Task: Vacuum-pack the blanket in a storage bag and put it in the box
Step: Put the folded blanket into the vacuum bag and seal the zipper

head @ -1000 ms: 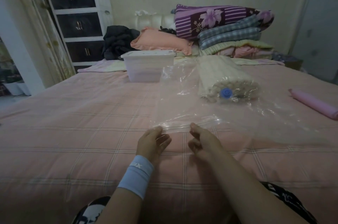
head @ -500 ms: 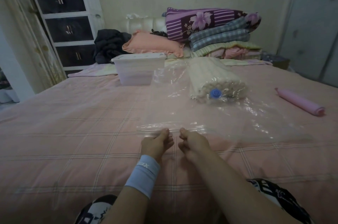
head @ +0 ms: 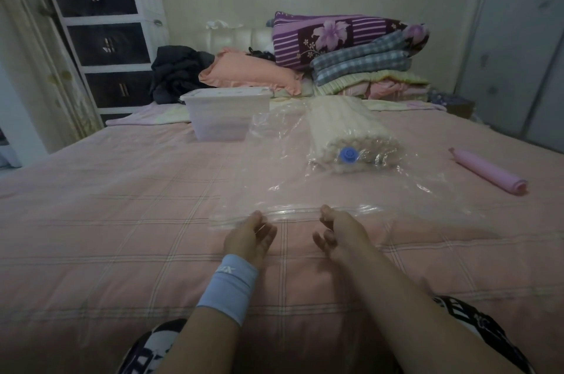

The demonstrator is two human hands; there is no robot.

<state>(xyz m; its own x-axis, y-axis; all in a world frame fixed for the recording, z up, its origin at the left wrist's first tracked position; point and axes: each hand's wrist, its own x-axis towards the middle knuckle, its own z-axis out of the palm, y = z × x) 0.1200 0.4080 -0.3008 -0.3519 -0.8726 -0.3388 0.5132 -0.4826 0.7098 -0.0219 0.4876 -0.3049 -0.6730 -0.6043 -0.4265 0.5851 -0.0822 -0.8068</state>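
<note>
Here: bag (head: 305,190) on pink bed (head: 122,221), drawers (head: 103,38) back-left.

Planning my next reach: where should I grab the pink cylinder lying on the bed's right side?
Probably round its middle, from above, with the right hand once it frees the clear plastic storage bag: the pink cylinder lies flat on the checked bedspread, nothing touching it, and its even round body suits a wrap grip.

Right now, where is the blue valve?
Head view, right of centre: the blue valve sits on the storage bag at the near end of the rolled blanket, between the plastic box and the pink roll.
</note>
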